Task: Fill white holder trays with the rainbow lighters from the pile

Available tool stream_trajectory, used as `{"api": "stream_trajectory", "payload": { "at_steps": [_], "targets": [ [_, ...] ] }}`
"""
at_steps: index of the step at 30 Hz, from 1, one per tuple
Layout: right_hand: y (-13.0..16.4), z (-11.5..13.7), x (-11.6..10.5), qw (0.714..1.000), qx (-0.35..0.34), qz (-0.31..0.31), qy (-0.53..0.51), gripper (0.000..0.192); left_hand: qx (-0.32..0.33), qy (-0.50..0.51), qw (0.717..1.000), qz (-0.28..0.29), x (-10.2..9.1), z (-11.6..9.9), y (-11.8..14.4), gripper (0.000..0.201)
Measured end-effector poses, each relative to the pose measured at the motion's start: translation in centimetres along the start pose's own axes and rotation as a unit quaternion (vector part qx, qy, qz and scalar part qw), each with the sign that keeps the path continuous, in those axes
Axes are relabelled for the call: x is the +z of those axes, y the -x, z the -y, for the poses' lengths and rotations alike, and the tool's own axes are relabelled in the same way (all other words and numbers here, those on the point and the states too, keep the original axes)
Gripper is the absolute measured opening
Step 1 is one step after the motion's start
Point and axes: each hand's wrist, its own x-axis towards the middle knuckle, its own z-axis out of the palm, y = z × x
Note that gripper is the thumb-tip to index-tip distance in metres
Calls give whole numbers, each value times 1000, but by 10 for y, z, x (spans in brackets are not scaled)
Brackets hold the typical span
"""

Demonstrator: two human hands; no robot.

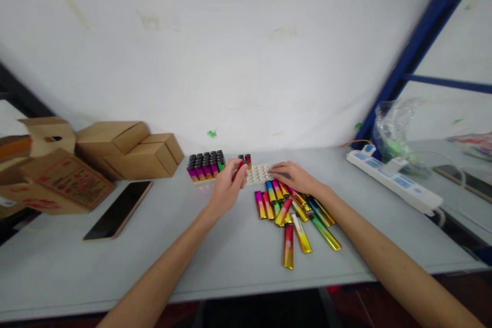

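Observation:
My left hand (226,183) is closed around a red lighter (240,167) above the left part of a white tray with rows of round holes (258,173). At the back left of this tray stand a few lighters with black tops (244,158). My right hand (294,176) has its fingers stretched out, the tips at the tray's right end; its thumb side is partly hidden. Below that hand lies a loose pile of shiny lighters (284,210) in red, pink, blue and green fading to gold. Left of my left hand, purple and orange lighters (205,166) stand upright in tight rows.
Cardboard boxes (130,156) and an opened printed carton (63,179) sit at the left. A dark phone (119,210) lies in front of them. On the right are a white power strip (395,179) and a clear plastic bag (397,133) by the blue metal frame (411,56).

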Motion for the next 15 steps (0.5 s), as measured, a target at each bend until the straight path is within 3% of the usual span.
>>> {"api": "stream_trajectory", "payload": {
  "at_steps": [4,8,15],
  "targets": [
    [0,-1,0,1000,-3,3,-2,35,79,15,996,-24,-7,-5,-20,25],
    [0,-1,0,1000,-4,0,-3,33,71,37,996,-27,-13,-11,-48,29],
    [-2,0,0,1000,-4,2,5,33,46,-115,990,66,-18,-1,-76,29]
  ]
}}
